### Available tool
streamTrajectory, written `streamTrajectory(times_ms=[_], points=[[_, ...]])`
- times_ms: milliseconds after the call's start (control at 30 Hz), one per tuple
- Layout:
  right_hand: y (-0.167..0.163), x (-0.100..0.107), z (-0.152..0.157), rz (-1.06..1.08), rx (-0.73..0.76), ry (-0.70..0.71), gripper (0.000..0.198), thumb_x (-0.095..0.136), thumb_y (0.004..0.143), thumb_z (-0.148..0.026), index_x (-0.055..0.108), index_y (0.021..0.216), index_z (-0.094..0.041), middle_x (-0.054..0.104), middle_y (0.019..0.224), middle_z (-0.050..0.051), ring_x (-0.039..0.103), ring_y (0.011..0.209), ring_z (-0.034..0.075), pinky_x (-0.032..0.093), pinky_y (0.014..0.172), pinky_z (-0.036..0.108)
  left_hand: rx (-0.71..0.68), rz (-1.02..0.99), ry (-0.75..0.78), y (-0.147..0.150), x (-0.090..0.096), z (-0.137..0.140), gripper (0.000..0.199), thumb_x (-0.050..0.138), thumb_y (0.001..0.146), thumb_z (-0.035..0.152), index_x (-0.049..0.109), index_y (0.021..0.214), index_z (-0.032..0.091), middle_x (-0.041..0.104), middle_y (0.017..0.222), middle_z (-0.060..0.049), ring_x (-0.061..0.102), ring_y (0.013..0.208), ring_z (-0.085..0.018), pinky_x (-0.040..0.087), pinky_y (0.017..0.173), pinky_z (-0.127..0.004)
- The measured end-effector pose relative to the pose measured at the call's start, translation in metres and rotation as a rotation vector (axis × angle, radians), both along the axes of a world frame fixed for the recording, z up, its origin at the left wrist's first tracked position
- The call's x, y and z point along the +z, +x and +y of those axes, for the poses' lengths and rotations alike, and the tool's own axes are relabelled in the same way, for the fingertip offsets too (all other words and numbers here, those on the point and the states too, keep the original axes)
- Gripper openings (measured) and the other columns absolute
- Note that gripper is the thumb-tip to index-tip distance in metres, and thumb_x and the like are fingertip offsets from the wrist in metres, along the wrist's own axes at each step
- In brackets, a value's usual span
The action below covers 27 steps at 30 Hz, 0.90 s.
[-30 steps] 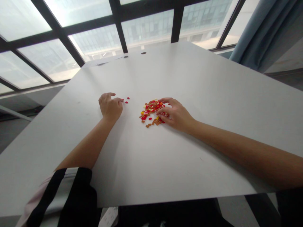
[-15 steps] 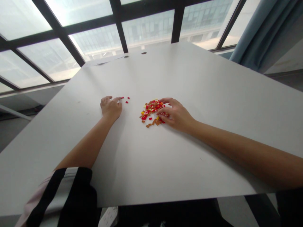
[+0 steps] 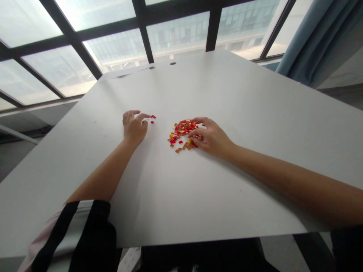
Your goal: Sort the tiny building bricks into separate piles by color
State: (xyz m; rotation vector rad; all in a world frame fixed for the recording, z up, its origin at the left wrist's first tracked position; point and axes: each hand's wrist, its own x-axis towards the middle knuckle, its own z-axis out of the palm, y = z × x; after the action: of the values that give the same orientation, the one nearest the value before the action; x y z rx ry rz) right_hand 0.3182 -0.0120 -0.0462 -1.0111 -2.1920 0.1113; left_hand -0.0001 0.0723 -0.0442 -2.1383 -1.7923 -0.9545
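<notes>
Here's my left hand (image 3: pixel 134 127), out over the table, thumb and fingers apart, forefinger stretched to the right. Its tip is right at a couple of small red bricks (image 3: pixel 153 116), looks to be touching the nearer one, and those two lie so close that I can't see a gap between them. One more red brick (image 3: pixel 152 122) sits just beside them, a little closer to me.

Across to my right hand (image 3: pixel 211 139), and it's curved over the right side of the brick pile (image 3: pixel 180 129), fingers bent and spread from each other. Whether thumb and forefinger are pinching a brick in there, I can't tell; the hand covers that part. The pile itself is a jumble of orange-brown and red, some yellow and pale bits mixed in, all loose, straight on the white table (image 3: pixel 181 200), near its middle. A few brown bricks (image 3: pixel 177 150) lie along the pile's near edge, and a single red one (image 3: pixel 180 142) has a bit of white around it.

Further out now: my left sleeve (image 3: pixel 90 226), black with a pale stripe, down at the near edge. At the far end, two dark round spots (image 3: pixel 172 63) on the tabletop, then the dark-framed window (image 3: pixel 177 36) behind, and a blue curtain (image 3: pixel 306 45) off to the right.
</notes>
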Motion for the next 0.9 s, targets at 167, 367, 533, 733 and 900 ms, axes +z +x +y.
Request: streamTrajectory(times_ms=[167,367,533,733,900], points=[[-0.001,-0.001,0.0,0.007,0.0,0.017,0.016,0.066,0.092,-0.023,0.081,0.098,-0.022,0.063,0.135,0.018,0.063,0.122,0.035,0.052,0.103,0.058,-0.046,0.029,0.066,0.004,0.005,-0.005,0.029,0.056,0.088,0.014,0.081,0.082,0.028,0.068,0.123,-0.007,0.054,0.127,-0.032,0.038,0.117,-0.057],[-0.001,0.0,0.0,0.004,0.0,0.002,0.015,0.066,0.092,-0.023,0.08,0.098,-0.023,0.062,0.136,0.017,0.062,0.123,0.034,0.052,0.104,0.058,-0.059,0.049,0.038,0.004,0.001,-0.004,0.026,0.062,0.084,0.016,0.083,0.093,0.03,0.066,0.129,-0.007,0.051,0.133,-0.034,0.032,0.121,-0.06],[-0.001,0.002,-0.001,0.0,-0.005,-0.011,0.016,0.065,0.092,-0.024,0.08,0.097,-0.022,0.062,0.137,0.018,0.062,0.123,0.035,0.052,0.104,0.058,-0.11,0.064,0.024,0.005,0.005,-0.008,0.029,0.06,0.086,0.018,0.083,0.098,0.032,0.064,0.133,-0.006,0.047,0.141,-0.034,0.028,0.125,-0.061],[-0.002,0.003,-0.002,0.005,-0.003,-0.028,0.015,0.066,0.092,-0.023,0.08,0.097,-0.023,0.062,0.137,0.017,0.061,0.124,0.035,0.051,0.105,0.059,-0.113,0.125,0.019,0.011,0.007,-0.013,0.028,0.061,0.084,0.02,0.082,0.099,0.029,0.063,0.138,-0.007,0.043,0.146,-0.037,0.024,0.126,-0.065],[-0.001,0.002,-0.002,0.005,-0.011,-0.029,0.015,0.066,0.092,-0.023,0.08,0.097,-0.024,0.061,0.138,0.016,0.061,0.124,0.034,0.051,0.104,0.059,-0.043,0.137,0.032,0.011,0.003,-0.012,0.033,0.061,0.084,0.019,0.081,0.109,0.028,0.064,0.134,-0.011,0.047,0.142,-0.039,0.029,0.124,-0.063]])
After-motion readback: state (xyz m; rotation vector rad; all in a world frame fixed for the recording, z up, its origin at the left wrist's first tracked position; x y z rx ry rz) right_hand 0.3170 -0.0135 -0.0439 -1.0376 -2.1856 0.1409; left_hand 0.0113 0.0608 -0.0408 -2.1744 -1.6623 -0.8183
